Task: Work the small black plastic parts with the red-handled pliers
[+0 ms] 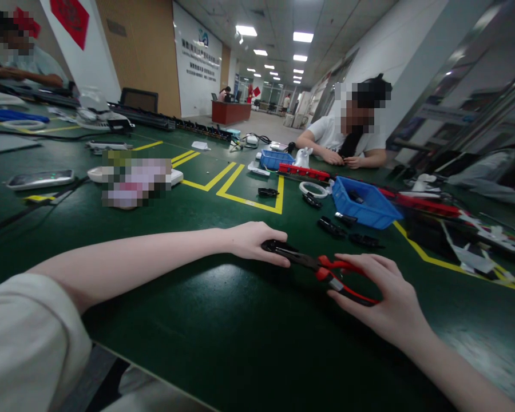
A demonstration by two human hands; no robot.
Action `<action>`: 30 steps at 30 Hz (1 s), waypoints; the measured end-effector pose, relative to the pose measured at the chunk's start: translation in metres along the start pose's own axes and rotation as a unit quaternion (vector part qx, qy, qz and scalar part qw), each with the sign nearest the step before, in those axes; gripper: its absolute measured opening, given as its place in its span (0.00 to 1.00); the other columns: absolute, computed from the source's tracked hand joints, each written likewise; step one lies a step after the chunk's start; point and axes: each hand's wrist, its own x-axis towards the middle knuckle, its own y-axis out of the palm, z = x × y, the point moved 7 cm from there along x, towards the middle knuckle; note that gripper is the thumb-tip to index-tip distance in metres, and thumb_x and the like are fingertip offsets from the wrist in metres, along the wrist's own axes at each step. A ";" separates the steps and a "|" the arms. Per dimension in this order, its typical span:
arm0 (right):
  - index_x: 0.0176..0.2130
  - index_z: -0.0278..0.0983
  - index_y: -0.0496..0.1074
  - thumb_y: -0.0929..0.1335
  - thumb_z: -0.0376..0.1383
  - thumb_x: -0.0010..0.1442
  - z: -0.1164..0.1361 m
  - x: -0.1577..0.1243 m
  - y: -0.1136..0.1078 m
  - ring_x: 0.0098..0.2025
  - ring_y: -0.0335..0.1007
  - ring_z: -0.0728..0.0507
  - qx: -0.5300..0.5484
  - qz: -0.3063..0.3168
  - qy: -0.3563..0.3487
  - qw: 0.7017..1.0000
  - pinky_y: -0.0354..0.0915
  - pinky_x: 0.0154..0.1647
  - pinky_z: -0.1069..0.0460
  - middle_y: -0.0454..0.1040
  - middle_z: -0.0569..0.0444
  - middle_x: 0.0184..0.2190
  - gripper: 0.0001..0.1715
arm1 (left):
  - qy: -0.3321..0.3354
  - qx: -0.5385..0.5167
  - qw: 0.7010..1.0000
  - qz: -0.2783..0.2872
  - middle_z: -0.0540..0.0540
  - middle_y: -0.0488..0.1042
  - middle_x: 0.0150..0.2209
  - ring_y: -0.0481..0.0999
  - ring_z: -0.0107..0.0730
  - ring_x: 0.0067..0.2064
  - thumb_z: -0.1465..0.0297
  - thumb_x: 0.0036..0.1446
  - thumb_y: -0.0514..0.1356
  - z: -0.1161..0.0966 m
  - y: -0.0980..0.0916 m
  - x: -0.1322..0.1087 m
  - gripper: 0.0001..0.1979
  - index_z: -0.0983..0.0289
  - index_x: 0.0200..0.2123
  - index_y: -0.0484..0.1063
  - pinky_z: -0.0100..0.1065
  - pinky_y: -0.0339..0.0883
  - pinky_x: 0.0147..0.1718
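My right hand [384, 292] is closed around the red handles of a pair of long-nose pliers [326, 269], which point to the left. My left hand [257, 243] pinches a small black plastic part [277, 246] between thumb and fingers. The pliers' dark jaws reach this part; whether they grip it I cannot tell. Both hands are just above the green table. Similar black parts [331, 226] lie beyond my right hand, close to a blue bin [363, 203].
A smaller blue bin [277, 160], a white ring-shaped roll [313, 189] and red strips [304, 171] lie farther back. At left are a phone-like device [40, 179] and a cable [34, 212]. Across the table [223, 355] sits a person [347, 131]; another is at far left.
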 end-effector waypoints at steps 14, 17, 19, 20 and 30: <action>0.52 0.41 0.63 0.70 0.45 0.52 0.010 -0.001 -0.001 0.32 0.73 0.41 -0.055 0.008 -0.105 0.993 0.60 0.45 0.41 0.77 0.51 0.39 0.29 | 0.060 0.068 0.995 -0.039 0.50 0.73 0.31 0.73 0.31 0.32 0.50 0.55 0.62 -0.012 0.001 -0.001 0.20 0.61 0.35 0.64 0.27 0.55 0.28; 0.52 0.41 0.63 0.71 0.45 0.51 0.011 -0.001 -0.001 0.32 0.73 0.41 -0.071 0.009 -0.120 0.990 0.60 0.43 0.42 0.77 0.50 0.39 0.30 | 0.060 0.078 0.995 -0.032 0.49 0.72 0.30 0.73 0.31 0.31 0.50 0.55 0.62 -0.011 0.003 -0.001 0.20 0.60 0.35 0.65 0.27 0.55 0.27; 0.52 0.40 0.63 0.71 0.45 0.51 0.011 -0.001 -0.001 0.32 0.73 0.41 -0.079 0.008 -0.136 0.988 0.60 0.43 0.42 0.77 0.50 0.39 0.31 | 0.067 0.093 0.993 -0.028 0.49 0.72 0.28 0.73 0.31 0.29 0.50 0.56 0.62 -0.012 0.004 -0.001 0.20 0.61 0.34 0.65 0.28 0.54 0.26; 0.52 0.40 0.63 0.71 0.45 0.51 0.011 -0.001 -0.001 0.32 0.73 0.40 -0.082 0.008 -0.143 0.986 0.60 0.44 0.41 0.77 0.49 0.39 0.31 | 0.074 0.101 0.992 -0.027 0.49 0.71 0.27 0.72 0.31 0.29 0.49 0.56 0.61 -0.013 0.004 -0.001 0.20 0.61 0.34 0.65 0.28 0.54 0.26; 0.49 0.41 0.67 0.68 0.46 0.53 -0.005 -0.002 0.008 0.40 0.69 0.37 0.029 0.031 -0.006 0.999 0.66 0.40 0.41 0.75 0.47 0.40 0.25 | 0.087 0.104 0.990 -0.026 0.48 0.68 0.23 0.69 0.30 0.26 0.48 0.57 0.59 -0.014 0.004 -0.002 0.21 0.61 0.32 0.66 0.29 0.52 0.24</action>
